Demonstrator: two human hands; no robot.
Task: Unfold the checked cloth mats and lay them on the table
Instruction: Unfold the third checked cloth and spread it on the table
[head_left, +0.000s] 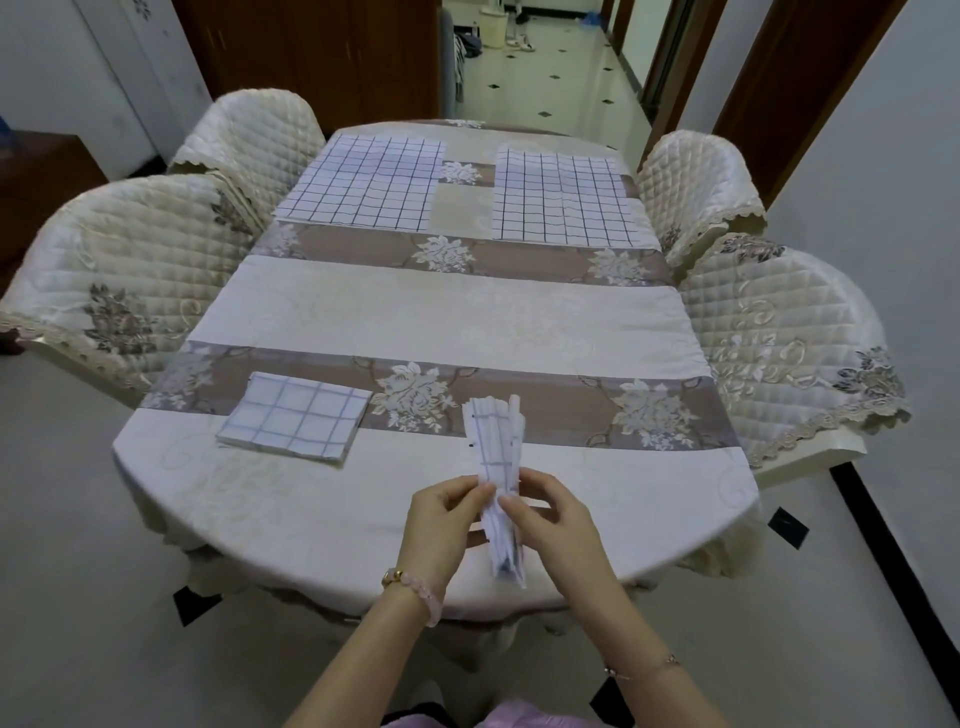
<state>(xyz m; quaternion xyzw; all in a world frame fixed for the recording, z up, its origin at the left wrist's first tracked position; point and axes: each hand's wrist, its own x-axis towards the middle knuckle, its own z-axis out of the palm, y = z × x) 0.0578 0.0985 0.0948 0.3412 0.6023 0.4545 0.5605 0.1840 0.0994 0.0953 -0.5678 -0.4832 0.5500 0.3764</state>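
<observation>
Two white checked cloth mats lie flat at the table's far end, one on the left (363, 184) and one on the right (561, 197). A folded checked mat (293, 415) rests near the front left of the table (441, 306). Above the front edge I hold another folded mat (496, 441) on edge, its layers fanned upward. My left hand (441, 525) pinches its left side and my right hand (550, 519) pinches its right side, thumbs close together.
The table wears a cream and taupe floral cloth. Quilted cream chairs stand at both sides: two on the left (124, 280) and two on the right (779, 332). A tiled hallway (550, 67) opens beyond the far end.
</observation>
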